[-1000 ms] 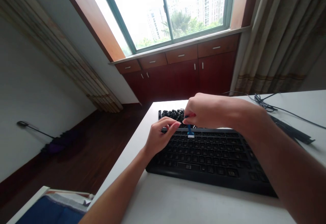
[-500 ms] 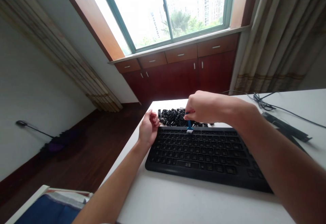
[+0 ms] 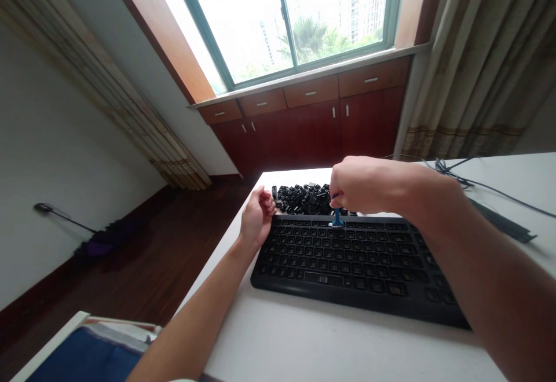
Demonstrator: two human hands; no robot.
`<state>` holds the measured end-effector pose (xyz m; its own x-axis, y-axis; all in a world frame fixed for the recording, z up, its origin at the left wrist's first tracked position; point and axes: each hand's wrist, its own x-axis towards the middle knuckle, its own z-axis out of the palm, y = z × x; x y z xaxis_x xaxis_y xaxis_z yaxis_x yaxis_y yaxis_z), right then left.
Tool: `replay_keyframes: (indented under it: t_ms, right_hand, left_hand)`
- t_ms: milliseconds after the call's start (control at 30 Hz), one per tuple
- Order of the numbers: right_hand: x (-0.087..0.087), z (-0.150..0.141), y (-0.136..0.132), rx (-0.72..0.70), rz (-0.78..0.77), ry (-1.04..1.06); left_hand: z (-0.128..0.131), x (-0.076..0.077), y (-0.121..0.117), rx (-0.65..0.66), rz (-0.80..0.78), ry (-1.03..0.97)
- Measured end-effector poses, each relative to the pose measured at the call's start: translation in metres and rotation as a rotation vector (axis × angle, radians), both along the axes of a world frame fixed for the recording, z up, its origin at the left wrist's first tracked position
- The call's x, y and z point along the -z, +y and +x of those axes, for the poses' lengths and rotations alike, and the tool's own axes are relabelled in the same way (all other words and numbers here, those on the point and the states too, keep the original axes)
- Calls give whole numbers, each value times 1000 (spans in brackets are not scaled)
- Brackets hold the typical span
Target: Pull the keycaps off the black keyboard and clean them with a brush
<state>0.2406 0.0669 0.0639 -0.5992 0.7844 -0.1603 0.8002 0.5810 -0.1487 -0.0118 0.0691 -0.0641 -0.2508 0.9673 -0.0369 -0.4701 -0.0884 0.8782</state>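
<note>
A black keyboard [image 3: 356, 266] lies on the white table [image 3: 330, 347]. Behind its far edge sits a heap of loose black keycaps [image 3: 304, 198]. My right hand [image 3: 362, 185] is closed round a small blue tool [image 3: 336, 219] whose white tip touches the top row of the keyboard. My left hand [image 3: 257, 217] rests at the keyboard's far left corner with its fingers curled in; whether it holds anything is hidden.
Black cables [image 3: 460, 179] and a flat black bar [image 3: 504, 226] lie on the table at the right. The table's left edge drops to a dark wood floor. A dark red cabinet [image 3: 313, 121] stands under the window, with curtains [image 3: 486, 63] to the right.
My left hand has come off the keys and drawn back to the keyboard's left corner, fingers curled. My right hand with the blue tool has shifted a little to the right along the top row.
</note>
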Motion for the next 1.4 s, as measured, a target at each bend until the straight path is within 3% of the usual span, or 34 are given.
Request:
replay_keyframes:
  t_ms: [267, 500, 633, 700, 967, 1100, 1267, 1400]
  right_hand:
    - [-9, 2, -2, 53, 41, -36]
    - [-7, -14, -14, -89, -3, 85]
    - [-8, -15, -14, -209, 122, 213]
    - [-10, -13, -12, -177, 146, 200]
    - [-4, -4, -6, 51, -10, -34]
    - [1, -13, -8, -22, -18, -4]
    - [-5, -18, -16, -218, 21, 174]
    - [-12, -14, -18, -137, 31, 131]
  left_hand:
    - [-1, 1, 0, 18, -4, -4]
    - [4, -5, 0, 19, -1, 3]
    - [5, -5, -1, 18, -1, 6]
    - [3, -4, -1, 18, -3, 6]
    - [3, -3, -1, 26, -6, 9]
    - [6, -6, -1, 18, -5, 11]
    - [6, -8, -1, 21, -4, 14]
    - [5, -7, -1, 13, -5, 16]
